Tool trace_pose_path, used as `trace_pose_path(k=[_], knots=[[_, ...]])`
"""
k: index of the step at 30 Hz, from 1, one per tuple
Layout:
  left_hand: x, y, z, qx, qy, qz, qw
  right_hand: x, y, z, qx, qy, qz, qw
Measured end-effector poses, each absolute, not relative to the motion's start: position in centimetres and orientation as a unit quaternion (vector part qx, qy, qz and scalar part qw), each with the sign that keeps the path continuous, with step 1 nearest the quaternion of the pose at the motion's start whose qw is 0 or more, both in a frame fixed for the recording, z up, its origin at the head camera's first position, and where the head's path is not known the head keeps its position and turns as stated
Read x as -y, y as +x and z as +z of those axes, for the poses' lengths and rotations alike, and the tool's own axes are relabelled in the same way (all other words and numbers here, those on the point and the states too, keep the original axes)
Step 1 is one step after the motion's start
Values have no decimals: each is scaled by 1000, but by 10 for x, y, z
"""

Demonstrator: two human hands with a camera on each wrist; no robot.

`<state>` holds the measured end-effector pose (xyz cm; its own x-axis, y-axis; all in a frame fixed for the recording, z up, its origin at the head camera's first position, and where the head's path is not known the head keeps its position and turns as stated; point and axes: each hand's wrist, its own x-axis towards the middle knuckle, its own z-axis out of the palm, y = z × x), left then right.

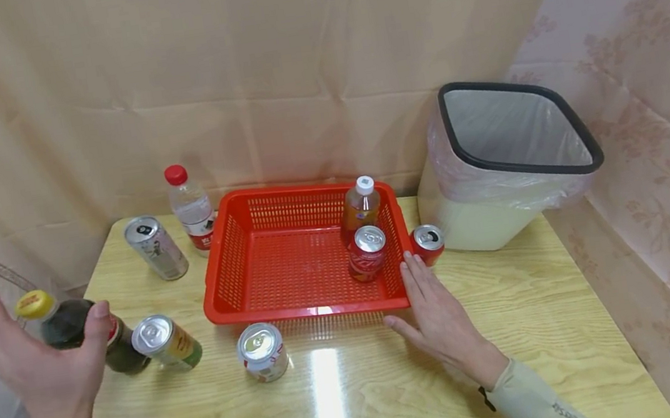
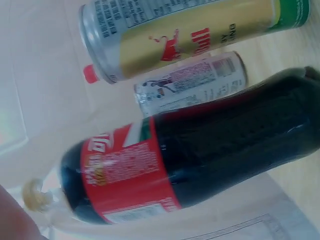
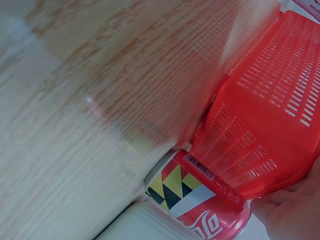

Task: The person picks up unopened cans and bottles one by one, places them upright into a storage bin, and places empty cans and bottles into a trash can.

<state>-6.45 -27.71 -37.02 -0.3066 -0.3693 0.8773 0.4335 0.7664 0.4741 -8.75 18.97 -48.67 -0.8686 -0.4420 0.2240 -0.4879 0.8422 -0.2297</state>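
My left hand [image 1: 50, 374] hovers with fingers and thumb spread in front of a cola bottle [image 1: 68, 323] with a yellow cap. The left wrist view shows this bottle upright, with a red label [image 2: 130, 175], and the thumb near its cap. Extended fingers of my right hand [image 1: 442, 319] touch the front right corner of a red plastic basket [image 1: 292, 273], beside a red can [image 1: 427, 241]. In the right wrist view that can stands close against the basket's outer side. Inside the basket are a tea-coloured bottle [image 1: 359, 209] with a white cap and a red can [image 1: 367, 256].
Left of the basket stand a gold and green can [image 1: 169, 343], a pale can [image 1: 157, 250] and a clear bottle [image 1: 192, 212] with a red cap. A white can [image 1: 263, 353] stands in front of it. At the back right is a lined bin [image 1: 492, 214].
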Motion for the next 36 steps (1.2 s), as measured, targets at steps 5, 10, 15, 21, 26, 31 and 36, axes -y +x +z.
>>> trace_pose_path(k=[5, 10, 15, 21, 26, 31, 36], knots=[[297, -55, -378, 804, 82, -382, 447, -189, -87, -487, 956, 243, 144, 81], [311, -53, -384, 834, 205, -433, 272, -190, -87, -488, 956, 241, 143, 83], [319, -58, -393, 822, 249, -454, 239, -190, -87, -488, 956, 241, 147, 84], [323, -63, -403, 821, 264, -448, 237, -189, -87, -488, 956, 240, 151, 82], [323, -64, -408, 819, 244, -441, 273, -189, -87, -489, 955, 242, 149, 88], [322, -64, -411, 811, 228, -446, 302, -189, -86, -489, 955, 241, 149, 91], [322, -66, -413, 803, 230, -449, 317, -188, -85, -489, 958, 225, 154, 89]])
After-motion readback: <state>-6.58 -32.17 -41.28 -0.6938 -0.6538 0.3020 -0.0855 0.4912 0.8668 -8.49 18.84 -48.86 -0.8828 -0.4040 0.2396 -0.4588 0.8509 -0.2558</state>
